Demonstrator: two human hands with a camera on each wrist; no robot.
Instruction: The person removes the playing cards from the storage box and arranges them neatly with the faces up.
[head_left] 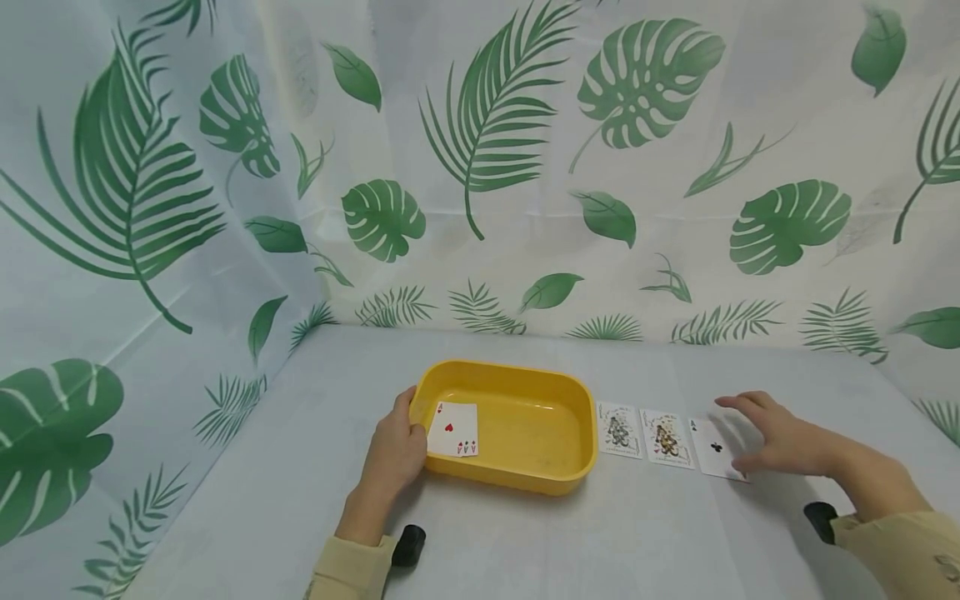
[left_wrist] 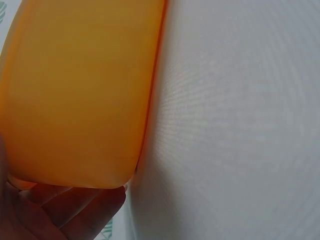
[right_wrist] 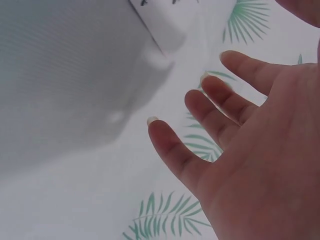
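My left hand [head_left: 397,444] grips the left end of a yellow plastic tray [head_left: 517,479], its fingers [left_wrist: 95,207] lying against the outer end wall in the left wrist view. Inside the tray, at the left, an ace of hearts [head_left: 450,427] lies on top of other aces whose corners peek out. To the right of the tray, two joker cards [head_left: 619,430] and an ace of clubs [head_left: 708,447] lie face up in a row. Over the right edge of the ace of clubs is my right hand [head_left: 787,442], fingers spread and holding nothing; whether the thumb touches the card, I cannot tell.
A white cloth covers the table [head_left: 480,542]. Behind and to the left hangs a white curtain [head_left: 487,242] printed with green leaves. Black bands [head_left: 408,546] sit at both wrists, beside beige sleeves.
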